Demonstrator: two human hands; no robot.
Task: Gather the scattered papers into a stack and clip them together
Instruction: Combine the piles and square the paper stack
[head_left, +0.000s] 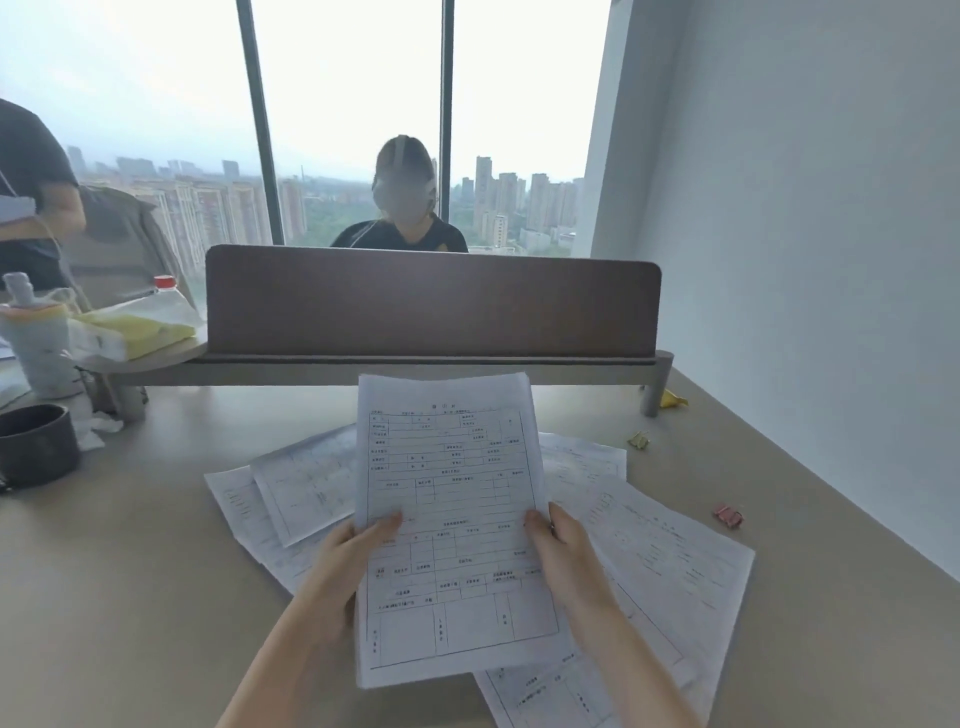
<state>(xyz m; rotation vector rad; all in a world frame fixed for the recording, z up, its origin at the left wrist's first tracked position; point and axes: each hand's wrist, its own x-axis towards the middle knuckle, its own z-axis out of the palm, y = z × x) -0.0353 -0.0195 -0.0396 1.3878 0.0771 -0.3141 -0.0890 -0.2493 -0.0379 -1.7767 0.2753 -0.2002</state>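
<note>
I am looking down at my two hands holding a small stack of printed forms (452, 519) up off the tan desk (130, 597), tilted toward me. My left hand (353, 556) is gripping the stack's left edge with the thumb lying across the front page, and my right hand (558, 551) is gripping the right edge the same way, so both are clamped on the stack and set apart by the width of the page. More loose sheets (675, 561) are lying fanned out flat on the desk under and around the stack, some poking out to the left and more to the right. A pink clip (728, 515) is sitting on the desk to the right of the sheets, and a yellow clip (639, 440) is lying farther back near the leg of the brown divider (431, 301).
</note>
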